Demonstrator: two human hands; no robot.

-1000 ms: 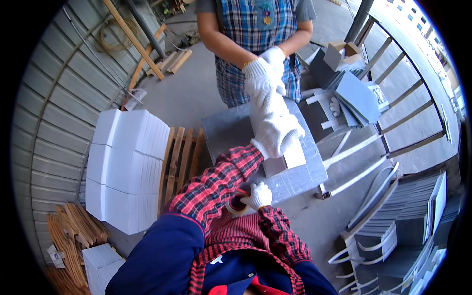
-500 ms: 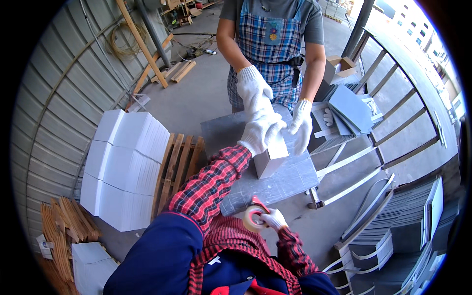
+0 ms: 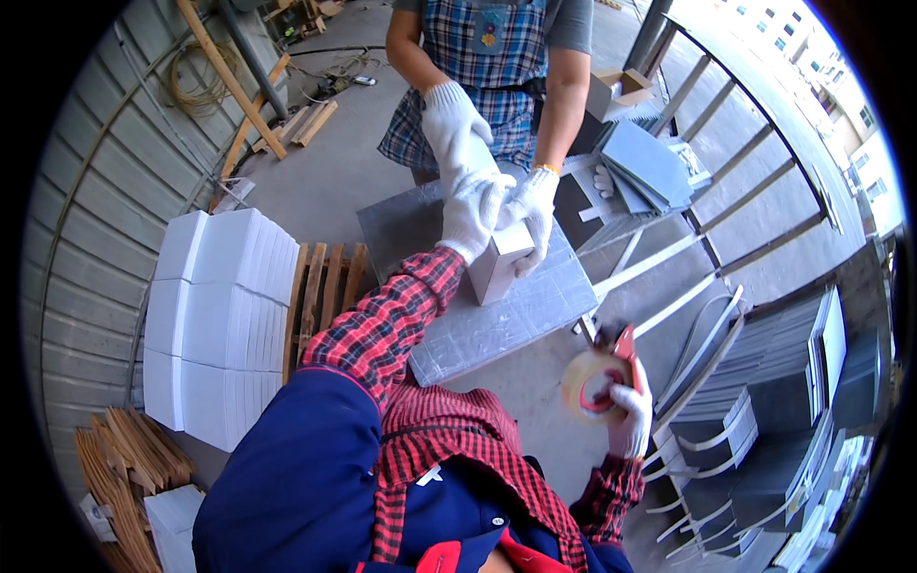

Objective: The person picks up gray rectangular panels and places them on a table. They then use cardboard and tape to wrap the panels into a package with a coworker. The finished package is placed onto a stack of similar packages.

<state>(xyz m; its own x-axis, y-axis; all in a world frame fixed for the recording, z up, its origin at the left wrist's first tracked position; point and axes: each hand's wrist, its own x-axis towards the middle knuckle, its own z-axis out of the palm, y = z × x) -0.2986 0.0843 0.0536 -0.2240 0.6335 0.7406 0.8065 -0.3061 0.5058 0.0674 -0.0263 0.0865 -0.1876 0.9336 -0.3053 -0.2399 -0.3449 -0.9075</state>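
A long white box (image 3: 497,271) lies on a table with a scuffed grey top (image 3: 506,329). My left hand (image 3: 468,218), in a white knitted glove, is closed over the box's side and top; its fingertips are partly hidden. Out to the right, away from the table, my gloved right hand (image 3: 630,416) grips a red tape dispenser (image 3: 623,349) with a roll of clear tape (image 3: 581,382). Across the table, a co-worker's gloved hand (image 3: 535,212) holds the right side of the box. The co-worker's other gloved hand (image 3: 454,119) reaches towards the box's far part.
Stacked white folded sheets (image 3: 215,315) stand at left beside a wooden pallet (image 3: 325,282). Grey panels (image 3: 650,162) lie on a stand beyond the table. More grey panels (image 3: 764,420) lean at right, near a metal railing (image 3: 755,158). Wooden slats (image 3: 129,458) lie at lower left.
My right hand has swung right and outward from the table edge with the tape dispenser. The co-worker's hand at right has closed onto the box. The whole view has shifted slightly.
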